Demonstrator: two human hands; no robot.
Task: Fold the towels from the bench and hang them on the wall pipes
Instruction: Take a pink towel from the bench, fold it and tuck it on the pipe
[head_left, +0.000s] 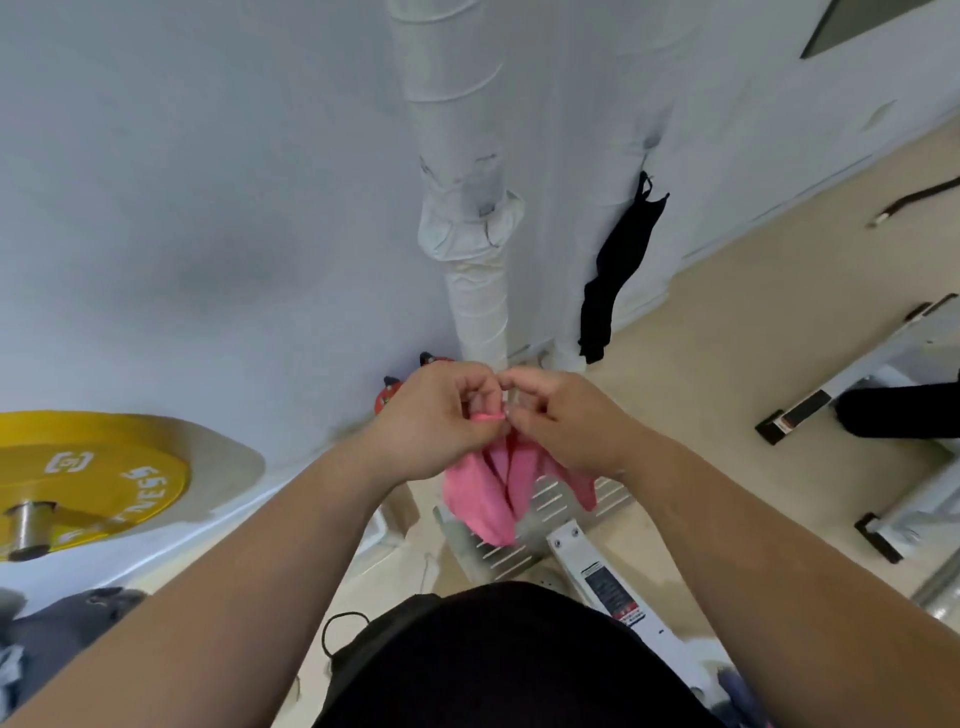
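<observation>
Left hand (431, 423) and right hand (569, 423) meet, fingers curled, each pinching the top edge of the pink towel (491, 491). The towel hangs just below them over a beige floor (727, 364), before a wrapped white pipe (475, 291). A black cloth (615, 270) hangs beside the pipe. The towel is bunched in loose folds.

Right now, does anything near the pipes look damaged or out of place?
The wrapping on the wall pipe is torn and bulging partway up, grey showing through. A black strap lies loose on the floor. Otherwise nothing stands out.
</observation>
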